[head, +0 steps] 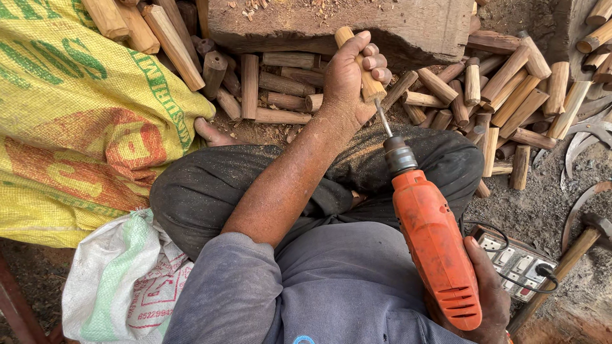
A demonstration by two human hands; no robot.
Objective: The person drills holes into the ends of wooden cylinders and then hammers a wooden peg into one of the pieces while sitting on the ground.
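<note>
My left hand (352,78) grips a short round wooden handle blank (368,85), holding it against the front of a big wooden block (408,25). My right hand (488,293) holds an orange electric drill (433,242) by its rear grip. The drill's bit (382,118) points up at the lower end of the wooden blank and touches it. I sit cross-legged in dark trousers, with the drill above my right knee.
Several cut wooden blanks (503,89) lie piled on the ground around the block. A yellow woven sack (76,114) and a white sack (121,280) lie at left. A switch-and-socket board (519,264), a hammer (574,251) and curved metal blades (586,140) lie at right.
</note>
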